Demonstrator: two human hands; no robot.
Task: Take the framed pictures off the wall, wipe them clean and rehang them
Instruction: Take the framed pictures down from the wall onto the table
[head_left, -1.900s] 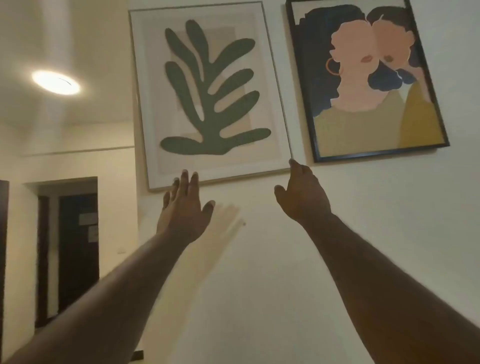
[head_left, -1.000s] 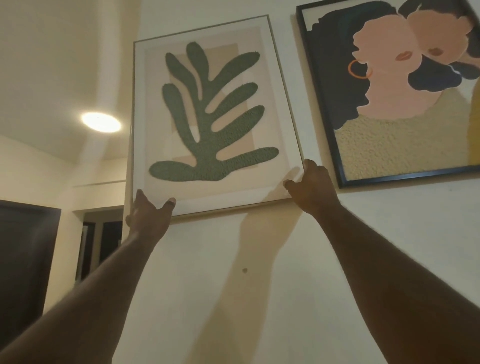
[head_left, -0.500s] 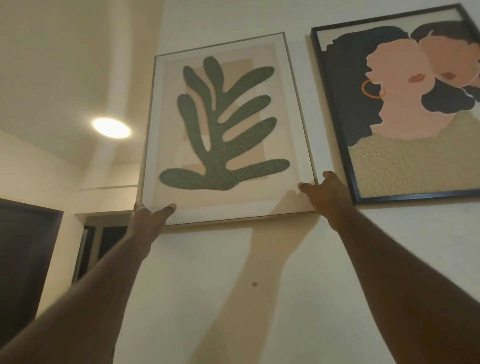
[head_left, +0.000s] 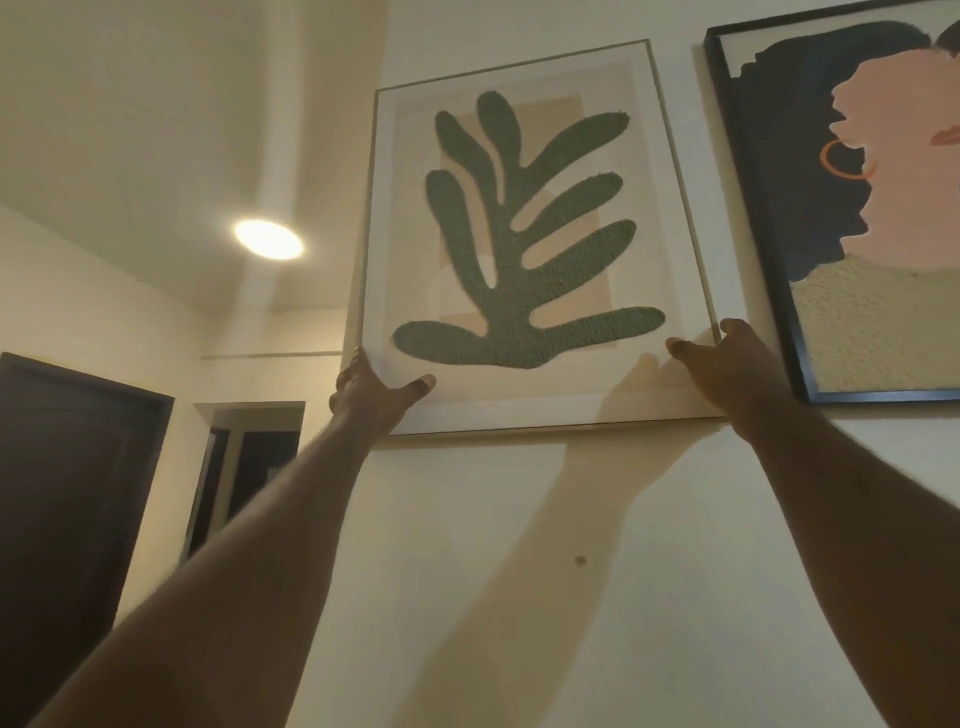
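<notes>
The leaf picture (head_left: 524, 234) hangs high on the wall (head_left: 571, 597), seen from below. Just right of it, on the same wall, hangs the portrait picture (head_left: 857, 218), cut off by the right edge of the view. The left hand (head_left: 371, 392) holds the leaf picture at its lower left corner, thumb lying across the front. The right hand (head_left: 727, 369) holds its lower right corner, in the gap between the two pictures. Left of the leaf picture, a ceiling light (head_left: 268, 239) sits overhead. Below that, farther back, is a doorway (head_left: 244, 467), and a door (head_left: 67, 519) stands at the far left.
</notes>
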